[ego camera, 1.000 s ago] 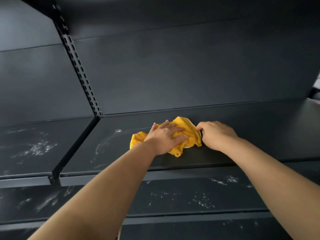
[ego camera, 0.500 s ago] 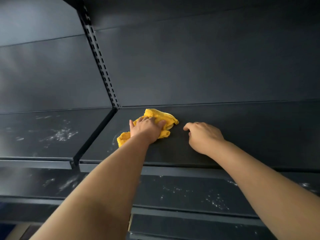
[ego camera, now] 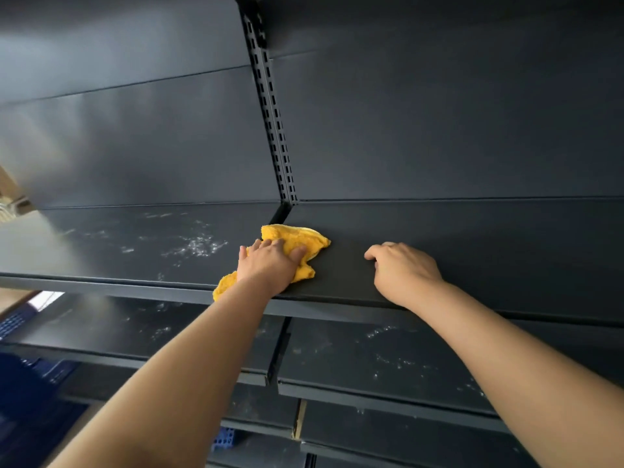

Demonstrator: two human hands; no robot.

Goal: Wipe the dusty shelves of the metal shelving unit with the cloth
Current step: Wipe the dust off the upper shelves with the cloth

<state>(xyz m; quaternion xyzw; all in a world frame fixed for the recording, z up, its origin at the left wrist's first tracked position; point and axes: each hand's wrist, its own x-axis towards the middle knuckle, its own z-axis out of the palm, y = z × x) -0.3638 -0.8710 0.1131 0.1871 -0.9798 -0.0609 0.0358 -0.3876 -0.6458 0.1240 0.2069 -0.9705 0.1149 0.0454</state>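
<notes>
Head view: the left hand (ego camera: 270, 265) lies spread on the crumpled yellow cloth (ego camera: 297, 236). Its fingers are nearly straight and press the cloth onto the dark shelf (ego camera: 506, 258) at the middle of the frame, just in front of the slotted post (ego camera: 273, 130), and one corner of the cloth droops over the shelf's front edge. The right hand (ego camera: 405, 275) rests on the same shelf to the right of the cloth, clear of it, its fingers loosely curled with nothing in them. White dust (ego camera: 196, 246) speckles the shelf left of the cloth, and the lower shelf (ego camera: 371, 359) beneath is speckled too.
</notes>
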